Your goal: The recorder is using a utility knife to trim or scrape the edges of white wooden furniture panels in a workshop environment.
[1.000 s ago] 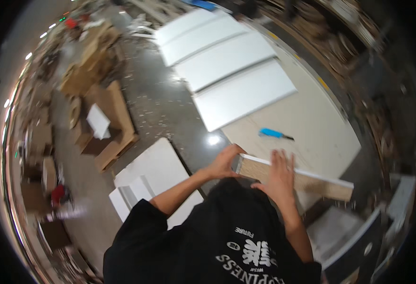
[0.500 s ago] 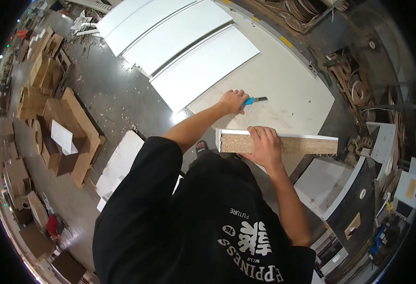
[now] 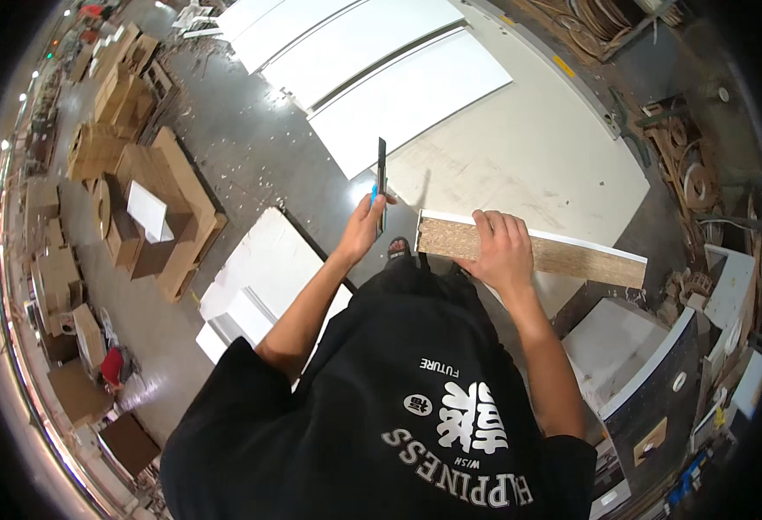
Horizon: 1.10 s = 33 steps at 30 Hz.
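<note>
My left hand is closed round a blue-handled utility knife, its long dark blade pointing away from me. The knife is raised beside the left end of a narrow chipboard panel, apart from it. My right hand grips that panel near its left half, with the fingers over the top and the thumb underneath. Bare particleboard shows on the panel's near face, and a white strip runs along its far edge. Part of the panel is covered by my right hand.
Ahead stands a pale worktable with several white panels at its left. More white boards lie to my left. Cardboard boxes stand beside a wooden pallet farther left. At the right are a grey-white cabinet piece and coiled edging strips.
My left hand has drawn back leftward from over the worktable, turning the knife from pointing right to pointing away from me. My right hand keeps hold of the panel.
</note>
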Available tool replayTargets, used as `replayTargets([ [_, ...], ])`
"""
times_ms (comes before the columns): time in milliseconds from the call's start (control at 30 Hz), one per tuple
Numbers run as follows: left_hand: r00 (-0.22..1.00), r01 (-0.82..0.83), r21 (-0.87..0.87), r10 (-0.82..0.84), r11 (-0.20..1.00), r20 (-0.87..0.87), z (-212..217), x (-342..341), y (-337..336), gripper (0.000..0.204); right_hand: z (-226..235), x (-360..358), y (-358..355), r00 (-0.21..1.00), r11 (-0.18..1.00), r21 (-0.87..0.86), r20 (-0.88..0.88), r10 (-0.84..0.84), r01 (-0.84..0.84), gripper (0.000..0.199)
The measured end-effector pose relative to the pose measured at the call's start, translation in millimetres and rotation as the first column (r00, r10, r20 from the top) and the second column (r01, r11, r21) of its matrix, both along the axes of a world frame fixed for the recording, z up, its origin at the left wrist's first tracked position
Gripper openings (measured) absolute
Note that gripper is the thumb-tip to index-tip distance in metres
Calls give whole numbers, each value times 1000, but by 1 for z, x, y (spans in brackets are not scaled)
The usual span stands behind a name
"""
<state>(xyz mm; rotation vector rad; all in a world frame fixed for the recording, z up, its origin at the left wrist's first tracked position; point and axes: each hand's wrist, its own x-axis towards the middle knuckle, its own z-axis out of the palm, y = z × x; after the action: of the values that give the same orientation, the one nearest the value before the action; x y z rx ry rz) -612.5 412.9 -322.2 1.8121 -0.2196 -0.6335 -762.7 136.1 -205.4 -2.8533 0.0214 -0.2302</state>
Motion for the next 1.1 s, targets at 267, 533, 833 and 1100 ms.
replayTargets([
  [267, 973, -201, -150, 179, 968, -145, 84, -50, -45, 53, -2, 1, -3, 999, 999, 41, -36, 12, -11, 81],
  [533, 986, -41, 102, 23, 994, 167, 91, -43, -63, 58, 7, 8, 0, 992, 990, 129, -107, 62, -48, 81],
  [833, 979, -33, 259, -22, 965, 205, 97, -64, -93, 38, -29, -18, -7, 1000, 996, -92, -16, 10, -11, 92],
  [1100, 964, -130, 344, 37, 930, 263, 122, -72, -96, 40, -26, -5, -11, 995, 988, -122, 22, 97, -94, 95],
])
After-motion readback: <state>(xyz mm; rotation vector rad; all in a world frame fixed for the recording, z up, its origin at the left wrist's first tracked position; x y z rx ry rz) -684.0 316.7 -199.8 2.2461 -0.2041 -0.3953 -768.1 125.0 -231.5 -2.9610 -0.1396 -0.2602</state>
